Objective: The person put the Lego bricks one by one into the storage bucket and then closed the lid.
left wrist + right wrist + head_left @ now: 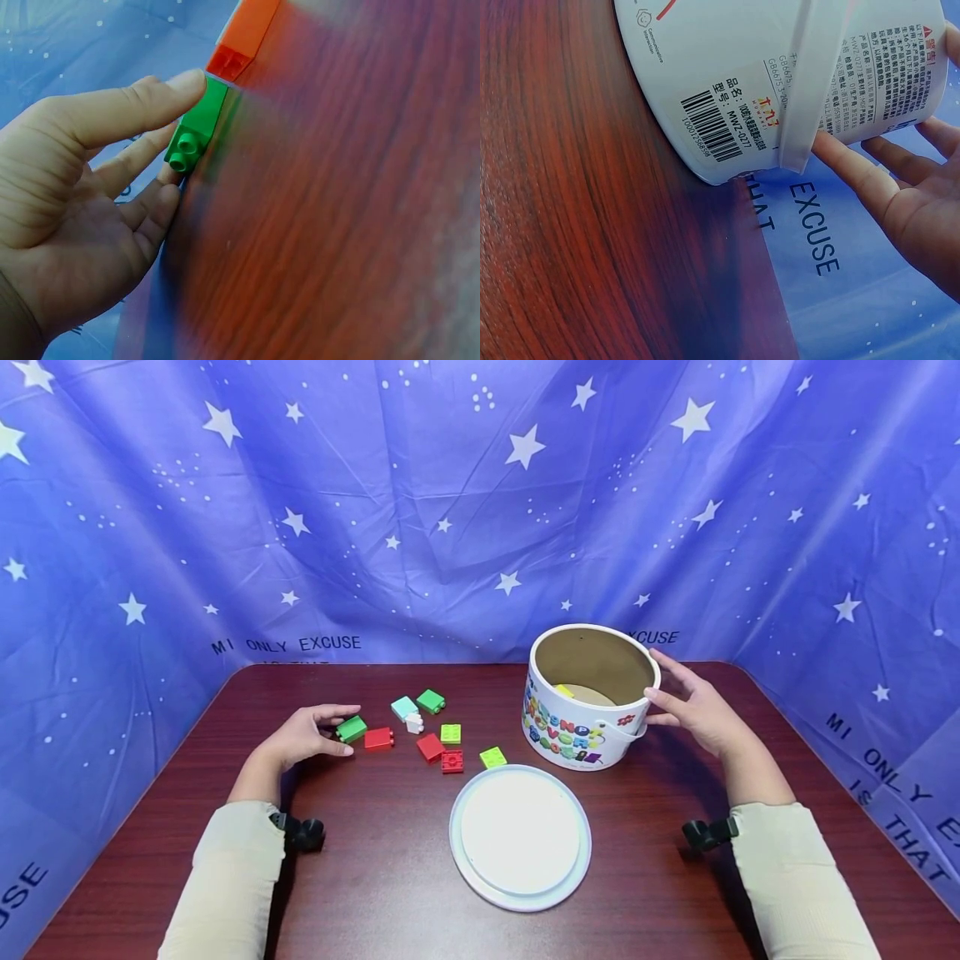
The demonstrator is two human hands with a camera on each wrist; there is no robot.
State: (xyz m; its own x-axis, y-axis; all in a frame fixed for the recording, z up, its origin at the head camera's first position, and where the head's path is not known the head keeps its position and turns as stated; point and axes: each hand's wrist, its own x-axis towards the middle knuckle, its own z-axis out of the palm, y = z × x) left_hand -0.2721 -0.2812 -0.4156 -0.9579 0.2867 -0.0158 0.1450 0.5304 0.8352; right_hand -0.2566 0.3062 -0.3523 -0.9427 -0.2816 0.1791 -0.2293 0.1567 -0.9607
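Observation:
My left hand (303,737) is at the left end of the loose bricks, thumb and fingers spread on either side of a green toy brick (351,728). In the left wrist view the thumb overlaps this green brick (201,120), whose studs face the palm. A red brick (378,739) lies just beyond it. On the right, my right hand (701,710) touches the side of a white bucket (562,735) printed with colourful letters, fingers spread near its rim. One finger meets the bucket's white handle strap (802,97) in the right wrist view.
A round white lid (521,835) lies in front of the bucket. More bricks lie in the middle: green (431,701), light blue (403,707), white (414,723), red (431,747) and lime (493,757). Something yellow (564,691) is inside the bucket. A starry blue cloth (450,485) hangs behind the table.

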